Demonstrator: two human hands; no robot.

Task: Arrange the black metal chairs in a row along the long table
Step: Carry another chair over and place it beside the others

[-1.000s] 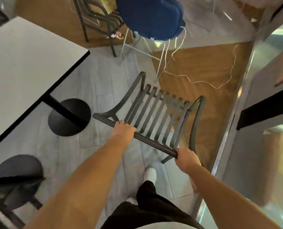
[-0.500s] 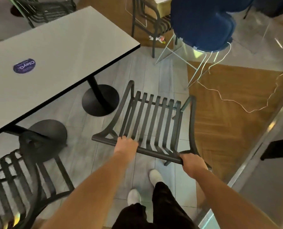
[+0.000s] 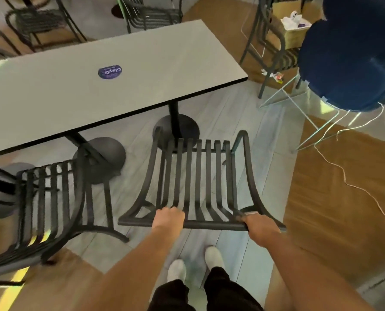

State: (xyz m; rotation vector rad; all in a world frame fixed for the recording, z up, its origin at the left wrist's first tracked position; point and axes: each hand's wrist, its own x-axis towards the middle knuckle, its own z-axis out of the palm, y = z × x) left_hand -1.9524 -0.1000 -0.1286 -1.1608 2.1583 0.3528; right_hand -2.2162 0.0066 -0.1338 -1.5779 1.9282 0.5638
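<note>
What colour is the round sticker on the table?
Dark purple-blue with white letters; the sticker shows in the head view.

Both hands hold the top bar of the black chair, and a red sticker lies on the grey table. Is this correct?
Not quite: the head view shows the sticker is purple, not red. The rest holds: left hand and right hand hold the top bar of the black chair, and the sticker lies on the grey table.
</note>
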